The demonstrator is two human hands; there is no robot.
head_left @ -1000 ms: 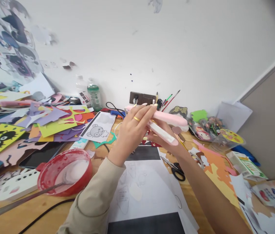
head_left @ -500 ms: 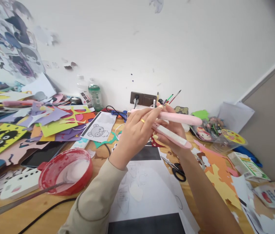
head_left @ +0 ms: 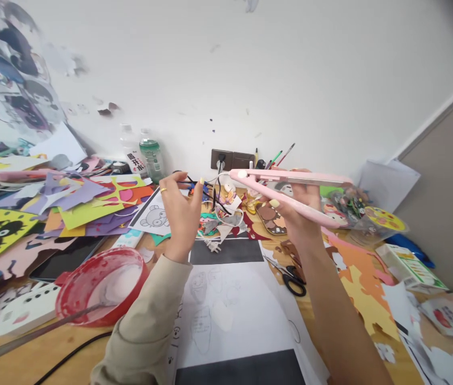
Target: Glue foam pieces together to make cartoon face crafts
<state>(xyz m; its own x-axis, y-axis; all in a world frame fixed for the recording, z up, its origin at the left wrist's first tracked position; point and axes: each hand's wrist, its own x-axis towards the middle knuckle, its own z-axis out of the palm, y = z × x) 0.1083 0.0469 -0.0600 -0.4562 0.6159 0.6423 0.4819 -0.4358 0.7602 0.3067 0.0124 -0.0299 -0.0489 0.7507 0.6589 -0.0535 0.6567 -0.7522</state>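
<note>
A pink hair straightener (head_left: 290, 182) is in my right hand (head_left: 300, 206), its two arms spread in a narrow V with the hinge toward the left. My right fingers are wrapped round it near the middle. From the hinge end a white cord (head_left: 242, 219) loops down to a two-pin plug (head_left: 213, 246) dangling over the desk. Left of the hinge, my left hand (head_left: 180, 214) is raised with thumb and fingers apart and nothing visible between them. Dark cables (head_left: 216, 195) pass just right of that hand; whether it touches them is unclear.
White sheets with pencil drawings (head_left: 234, 310) lie in front of me, with black scissors (head_left: 290, 278) beside them. At left stand a red pot (head_left: 101, 286) and piles of coloured paper (head_left: 93, 208). Bottles (head_left: 152, 158) and a wall socket (head_left: 221, 159) are at the back.
My left hand has let go of the hair straightener and moved left, its fingers spreading. The straightener has turned more level in my right hand, and its cord and plug now show.
</note>
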